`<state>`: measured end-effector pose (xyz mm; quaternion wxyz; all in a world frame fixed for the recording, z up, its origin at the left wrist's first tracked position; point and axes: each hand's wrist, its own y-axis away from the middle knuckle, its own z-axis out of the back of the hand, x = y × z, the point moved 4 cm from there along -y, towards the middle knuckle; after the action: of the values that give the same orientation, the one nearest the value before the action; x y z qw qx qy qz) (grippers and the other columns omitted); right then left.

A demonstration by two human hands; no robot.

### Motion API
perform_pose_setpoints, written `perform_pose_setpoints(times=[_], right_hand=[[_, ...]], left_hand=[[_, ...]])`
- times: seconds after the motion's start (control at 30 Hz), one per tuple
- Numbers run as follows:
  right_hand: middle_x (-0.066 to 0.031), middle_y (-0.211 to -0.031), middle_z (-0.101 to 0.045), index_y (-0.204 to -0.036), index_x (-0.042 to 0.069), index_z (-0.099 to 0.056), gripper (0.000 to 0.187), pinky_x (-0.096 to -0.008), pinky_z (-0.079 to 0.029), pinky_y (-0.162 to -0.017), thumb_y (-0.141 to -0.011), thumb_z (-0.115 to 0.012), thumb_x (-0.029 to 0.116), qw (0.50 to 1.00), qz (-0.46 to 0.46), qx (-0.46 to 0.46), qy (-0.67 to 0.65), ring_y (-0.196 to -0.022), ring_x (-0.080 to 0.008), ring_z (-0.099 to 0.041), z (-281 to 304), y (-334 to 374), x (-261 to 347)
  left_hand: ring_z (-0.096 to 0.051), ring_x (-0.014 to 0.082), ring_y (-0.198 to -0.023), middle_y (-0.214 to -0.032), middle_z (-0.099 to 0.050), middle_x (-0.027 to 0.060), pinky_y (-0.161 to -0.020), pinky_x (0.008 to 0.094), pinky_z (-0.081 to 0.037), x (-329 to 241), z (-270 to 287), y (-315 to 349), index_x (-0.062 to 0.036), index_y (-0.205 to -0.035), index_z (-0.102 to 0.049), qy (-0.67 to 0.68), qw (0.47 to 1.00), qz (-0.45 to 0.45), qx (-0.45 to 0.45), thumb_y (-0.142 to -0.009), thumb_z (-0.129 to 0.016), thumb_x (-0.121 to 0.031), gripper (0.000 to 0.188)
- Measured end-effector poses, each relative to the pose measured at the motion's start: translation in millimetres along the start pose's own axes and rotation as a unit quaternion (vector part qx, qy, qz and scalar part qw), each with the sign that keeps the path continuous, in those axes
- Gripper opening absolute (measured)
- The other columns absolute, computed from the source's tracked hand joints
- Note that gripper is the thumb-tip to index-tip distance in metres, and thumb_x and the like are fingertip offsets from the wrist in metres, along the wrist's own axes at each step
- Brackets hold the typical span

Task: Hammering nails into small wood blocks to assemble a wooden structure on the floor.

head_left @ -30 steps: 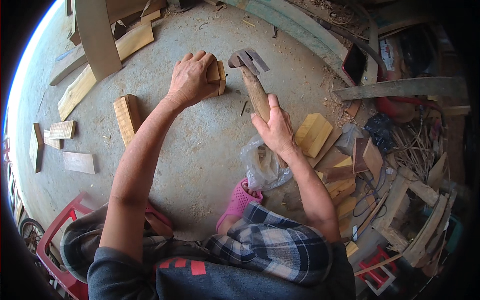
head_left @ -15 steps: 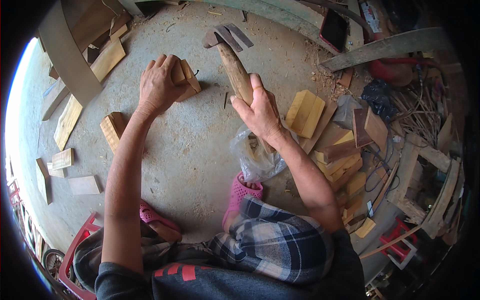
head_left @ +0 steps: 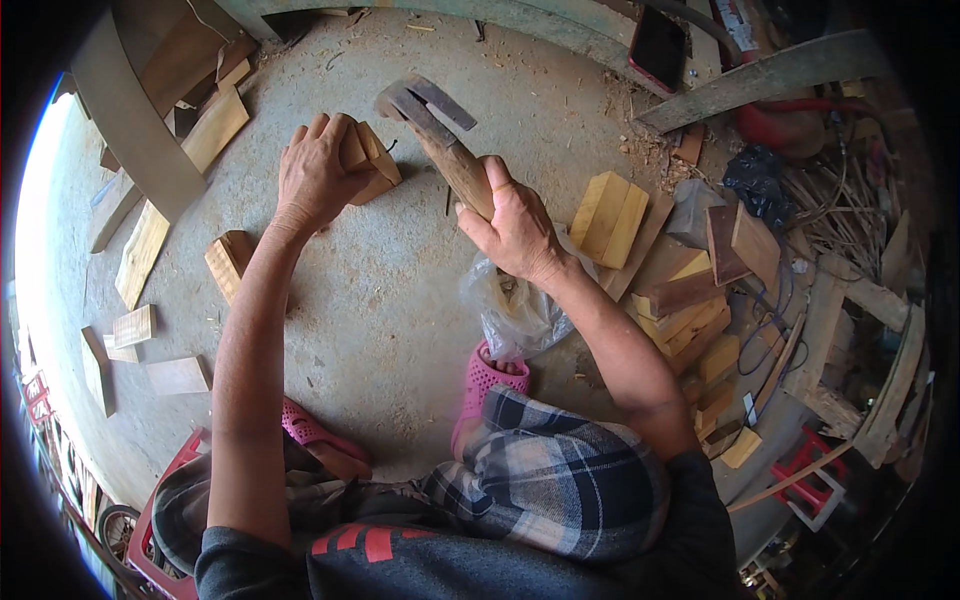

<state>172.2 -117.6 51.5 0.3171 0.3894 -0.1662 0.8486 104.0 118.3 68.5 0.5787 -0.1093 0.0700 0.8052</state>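
My left hand [head_left: 320, 175] is closed over a stack of small wooden blocks [head_left: 376, 165] on the concrete floor. A dark nail [head_left: 392, 146] sticks out of the stack's right side. In my right hand [head_left: 515, 225] is a claw hammer [head_left: 450, 160], gripped around its wooden handle. Its metal head [head_left: 425, 100] hangs to the upper right of the blocks, apart from them. Below my right hand lies a clear plastic bag [head_left: 515, 310]; what it holds is hard to make out.
Another wooden block [head_left: 228, 262] lies by my left forearm. Yellowish blocks [head_left: 608, 220] and a pile of offcuts [head_left: 690, 320] are at the right. Small boards [head_left: 178, 374] lie at the left. A phone [head_left: 657, 50] rests at the far right, near a curved plank [head_left: 770, 80].
The hammer's head has shifted left and down toward the blocks, its handle tilting more. My left hand and the blocks stay in place.
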Motion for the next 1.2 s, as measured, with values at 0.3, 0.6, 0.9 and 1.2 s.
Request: perform_pose_setpoints(times=[0.3, 0.6, 0.9, 1.2], right_hand=[[-0.0216, -0.079, -0.061, -0.107, 0.000, -0.043, 0.036, -0.0472, -0.051, -0.068, -0.085, -0.064, 0.021, 0.995, -0.058, -0.043, -0.073, -0.072, -0.0373, -0.065, 27.9, -5.3, 5.7], [-0.0310, -0.091, -0.065, -0.116, -0.006, -0.045, 0.043, -0.0500, -0.052, -0.072, -0.086, -0.064, 0.020, 0.992, -0.096, 0.075, 0.024, -0.086, -0.0441, -0.068, 0.4, 2.5, -28.8], [-0.0239, -0.074, -0.062, -0.106, -0.002, -0.044, 0.038, -0.0497, -0.054, -0.064, -0.084, -0.063, 0.022, 0.991, -0.098, 0.030, 0.086, -0.071, -0.0404, -0.068, -2.6, 5.4, -54.5], [-0.0250, -0.076, -0.062, -0.104, -0.001, -0.044, 0.038, -0.0503, -0.052, -0.069, -0.084, -0.065, 0.022, 0.999, -0.024, -0.027, -0.032, -0.077, -0.0426, -0.067, 6.9, 1.4, -17.5]], left_hand=[[-0.055, 0.0307, -0.107, -0.110, -0.058, 0.0092, -0.095, 0.0433, -0.046, -0.5, 7.2, 1.8, -0.0112, -0.120, -0.056, -0.008, 1.000, 0.005, 0.011, -0.070, -0.080, -0.021, 0.057], [-0.055, 0.0316, -0.105, -0.108, -0.057, 0.0099, -0.093, 0.0444, -0.045, -1.1, 2.6, 4.8, -0.0109, -0.116, -0.057, -0.009, 1.000, -0.008, -0.005, -0.070, -0.078, -0.023, 0.052], [-0.055, 0.0261, -0.105, -0.109, -0.056, 0.0063, -0.092, 0.0436, -0.043, -19.2, -12.5, -1.8, -0.0161, -0.121, -0.055, -0.049, 0.999, -0.011, 0.011, -0.072, -0.081, -0.029, 0.057], [-0.055, 0.0288, -0.108, -0.112, -0.057, 0.0082, -0.095, 0.0436, -0.044, -11.0, 1.7, 4.9, -0.0146, -0.124, -0.056, -0.027, 1.000, 0.005, 0.011, -0.070, -0.080, -0.026, 0.059]])
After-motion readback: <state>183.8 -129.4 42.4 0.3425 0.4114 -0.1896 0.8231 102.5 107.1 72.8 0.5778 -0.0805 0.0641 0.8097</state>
